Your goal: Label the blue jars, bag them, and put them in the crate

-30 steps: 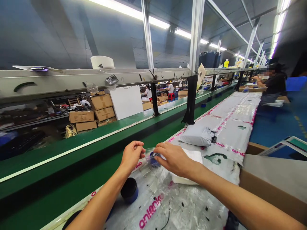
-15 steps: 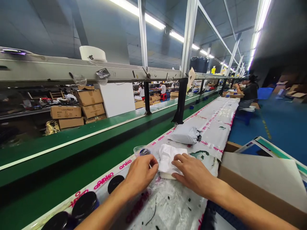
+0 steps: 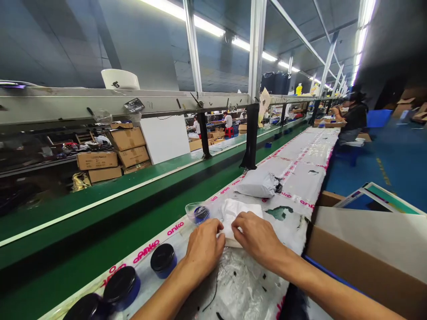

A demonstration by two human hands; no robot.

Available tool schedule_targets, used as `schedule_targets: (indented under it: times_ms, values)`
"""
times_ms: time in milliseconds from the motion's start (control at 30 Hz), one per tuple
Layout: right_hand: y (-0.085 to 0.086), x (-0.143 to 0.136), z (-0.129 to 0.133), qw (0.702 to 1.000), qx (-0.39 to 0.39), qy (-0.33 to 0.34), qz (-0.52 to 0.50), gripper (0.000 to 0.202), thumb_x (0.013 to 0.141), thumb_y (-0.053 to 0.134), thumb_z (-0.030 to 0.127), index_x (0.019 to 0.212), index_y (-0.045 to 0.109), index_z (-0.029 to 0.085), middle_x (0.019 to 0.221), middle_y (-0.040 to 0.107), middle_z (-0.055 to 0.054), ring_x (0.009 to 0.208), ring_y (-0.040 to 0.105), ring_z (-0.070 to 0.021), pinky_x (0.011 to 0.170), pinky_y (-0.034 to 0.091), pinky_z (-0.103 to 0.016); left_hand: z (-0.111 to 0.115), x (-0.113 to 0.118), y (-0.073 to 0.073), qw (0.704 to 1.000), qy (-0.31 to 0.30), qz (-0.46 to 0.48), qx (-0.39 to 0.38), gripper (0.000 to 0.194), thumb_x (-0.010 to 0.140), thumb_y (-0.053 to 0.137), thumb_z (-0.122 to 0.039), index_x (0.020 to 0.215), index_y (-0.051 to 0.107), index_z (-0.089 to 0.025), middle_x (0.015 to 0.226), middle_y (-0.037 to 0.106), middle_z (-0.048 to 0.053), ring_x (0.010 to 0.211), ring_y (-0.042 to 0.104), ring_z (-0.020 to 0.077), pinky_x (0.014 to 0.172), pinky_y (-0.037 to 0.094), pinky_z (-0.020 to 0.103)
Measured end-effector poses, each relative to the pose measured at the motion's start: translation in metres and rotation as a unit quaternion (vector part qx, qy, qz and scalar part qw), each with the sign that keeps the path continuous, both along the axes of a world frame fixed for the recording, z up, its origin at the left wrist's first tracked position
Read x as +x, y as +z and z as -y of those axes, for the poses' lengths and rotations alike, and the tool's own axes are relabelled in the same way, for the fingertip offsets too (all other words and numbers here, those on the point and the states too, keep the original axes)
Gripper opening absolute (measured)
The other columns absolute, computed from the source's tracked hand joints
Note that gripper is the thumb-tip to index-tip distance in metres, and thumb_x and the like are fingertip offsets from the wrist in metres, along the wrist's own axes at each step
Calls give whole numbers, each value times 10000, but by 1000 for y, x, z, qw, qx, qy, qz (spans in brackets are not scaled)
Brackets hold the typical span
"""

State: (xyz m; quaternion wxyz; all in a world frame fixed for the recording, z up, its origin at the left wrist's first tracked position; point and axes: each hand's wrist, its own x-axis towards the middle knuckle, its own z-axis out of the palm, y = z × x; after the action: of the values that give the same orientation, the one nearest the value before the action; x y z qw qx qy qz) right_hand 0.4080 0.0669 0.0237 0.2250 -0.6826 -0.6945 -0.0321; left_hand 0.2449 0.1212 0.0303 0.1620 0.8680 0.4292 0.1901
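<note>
A stack of thin white sheets (image 3: 238, 211) lies on the plastic-covered bench. Over its near left edge is my left hand (image 3: 205, 244), fingers bent, thumb and fingertips a little apart, with nothing seen between them. My right hand (image 3: 256, 233) rests on the near right part of the stack with its fingers curled; whether they pinch a sheet is hidden. A clear plastic bowl (image 3: 192, 212) with a dark blue round piece (image 3: 201, 214) stands beyond my left hand. Black-lidded blue jars (image 3: 163, 260) stand left of my left forearm.
Behind the sheets lies a grey-white plastic bag (image 3: 256, 184). A green conveyor (image 3: 147, 209) runs along the left. At the right stands an open cardboard box (image 3: 363, 258). A metal shelf rail (image 3: 167, 104) crosses above. Farther down the bench sits a person (image 3: 355, 118).
My right hand has moved left, nearer to my left hand, and its fingers are more curled. The camera view has shifted slightly, so more of the jars shows.
</note>
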Motion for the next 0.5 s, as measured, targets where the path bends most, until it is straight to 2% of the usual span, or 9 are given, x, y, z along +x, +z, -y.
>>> schedule_targets:
  times_ms: [133, 200, 267, 367, 500]
  values:
    - [4, 9, -4, 989, -39, -25, -141, 137, 837, 602, 171, 827, 735, 203, 867, 735, -28, 807, 645, -198, 677, 379, -286, 1, 5, -1, 1000, 3, 23, -2, 220, 843, 577, -182, 1054, 636, -201, 1062, 695, 49, 904, 654, 224, 782, 452, 330]
    - [4, 13, -7, 973, -61, -9, -222, 99, 813, 628, 222, 790, 721, 199, 803, 726, -17, 736, 623, -184, 638, 363, -279, 0, 8, -1, 999, 2, 36, 0, 283, 846, 572, -180, 1126, 607, -197, 1134, 668, 59, 897, 652, 210, 780, 462, 322]
    - [1, 17, -10, 950, -70, 21, -304, 122, 793, 642, 288, 759, 699, 185, 739, 697, -13, 682, 583, -172, 605, 352, -272, -1, 11, -1, 999, -18, 48, 1, 353, 841, 579, -176, 1192, 580, -220, 1187, 646, 40, 900, 649, 186, 779, 470, 299]
    - [-4, 21, -15, 908, -70, 62, -408, 214, 765, 652, 377, 721, 657, 168, 675, 628, -2, 628, 516, -149, 579, 342, -264, -4, 14, -2, 997, -50, 59, -2, 364, 832, 591, -163, 1185, 590, -253, 1163, 665, -7, 859, 654, 150, 775, 477, 269]
    - [-4, 24, -13, 849, -88, 74, -515, 315, 726, 708, 471, 727, 603, 174, 629, 552, 31, 563, 443, -114, 538, 324, -249, -5, 15, -5, 998, -36, 41, 8, 340, 840, 577, -137, 1166, 598, -233, 1057, 714, -7, 872, 671, 171, 760, 473, 281]
